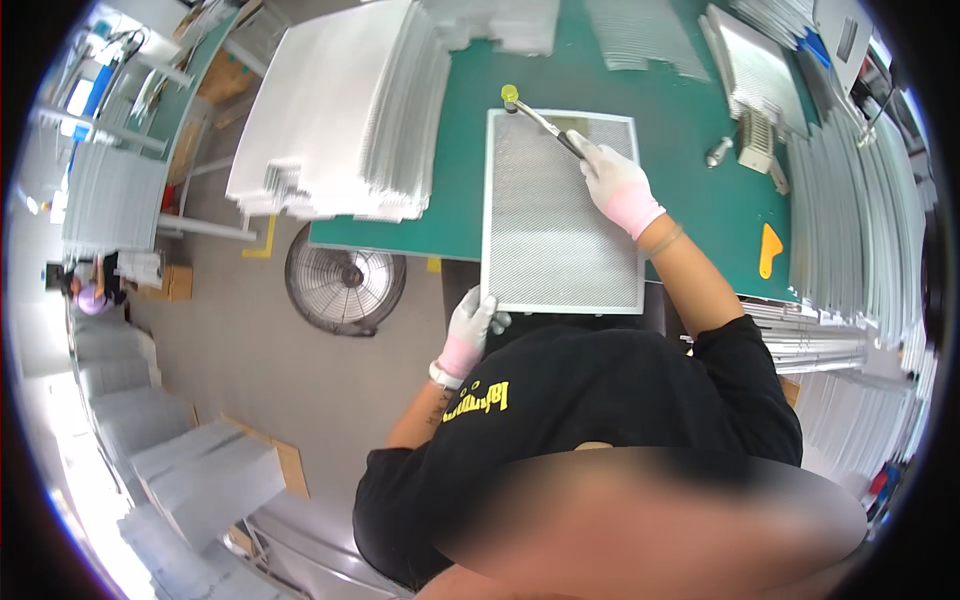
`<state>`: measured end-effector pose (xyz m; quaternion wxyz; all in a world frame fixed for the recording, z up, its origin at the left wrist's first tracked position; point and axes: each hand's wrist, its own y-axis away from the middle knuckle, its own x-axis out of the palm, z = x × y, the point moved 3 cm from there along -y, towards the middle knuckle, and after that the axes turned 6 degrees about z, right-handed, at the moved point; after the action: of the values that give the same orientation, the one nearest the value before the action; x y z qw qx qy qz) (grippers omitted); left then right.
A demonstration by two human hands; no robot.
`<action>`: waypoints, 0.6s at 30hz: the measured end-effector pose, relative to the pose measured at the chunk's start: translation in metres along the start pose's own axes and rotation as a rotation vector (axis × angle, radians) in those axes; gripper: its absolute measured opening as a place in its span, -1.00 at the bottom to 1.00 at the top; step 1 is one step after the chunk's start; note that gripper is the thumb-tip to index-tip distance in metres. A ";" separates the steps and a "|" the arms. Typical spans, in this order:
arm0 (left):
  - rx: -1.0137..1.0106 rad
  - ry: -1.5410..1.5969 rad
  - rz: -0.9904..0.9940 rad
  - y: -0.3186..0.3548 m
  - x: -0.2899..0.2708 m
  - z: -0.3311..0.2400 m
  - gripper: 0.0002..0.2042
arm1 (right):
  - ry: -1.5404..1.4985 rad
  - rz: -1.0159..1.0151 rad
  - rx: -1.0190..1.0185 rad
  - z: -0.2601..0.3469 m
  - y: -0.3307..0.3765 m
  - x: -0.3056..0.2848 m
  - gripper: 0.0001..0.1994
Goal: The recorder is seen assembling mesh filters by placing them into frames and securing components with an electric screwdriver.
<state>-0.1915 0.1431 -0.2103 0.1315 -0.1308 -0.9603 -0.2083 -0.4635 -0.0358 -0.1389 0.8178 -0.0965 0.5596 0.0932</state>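
A rectangular mesh filter panel [560, 235] with a pale metal frame lies on the green table, its near end reaching past the table's edge toward my body. My left hand [472, 326], in a white and pink glove, grips the panel's near left corner. A small mallet [546, 124] with a yellow-green end is in my right hand [612, 178], gloved the same way, fingers wrapped round its dark grip. The mallet's head is at the panel's far left corner; whether it touches the frame I cannot tell.
A tall stack of silvery mesh sheets [320, 100] stands left on the green table [460, 140]. To the right are a metal tool [718, 152], a beige block [755, 140], a yellow scraper [769, 250] and upright panels [860, 220]. A floor fan [346, 280] stands left; a person [92, 295] is farther off.
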 end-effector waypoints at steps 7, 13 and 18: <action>0.131 -0.222 -0.053 0.013 -0.056 -0.042 -0.68 | 0.288 -0.106 0.345 -0.104 0.098 -0.055 -0.57; 0.221 -0.354 0.259 -0.023 -0.027 -0.107 -0.53 | -0.526 -0.320 0.200 -0.111 0.182 -0.130 -0.37; 0.253 -0.431 0.455 -0.063 0.042 -0.136 -0.52 | -0.571 -0.115 0.329 -0.081 0.241 -0.187 -0.51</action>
<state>-0.2228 0.0370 -0.1013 -0.0163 -0.3654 -0.9305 -0.0206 -0.6657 0.1672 -0.0064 0.9501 0.0354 0.3091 -0.0214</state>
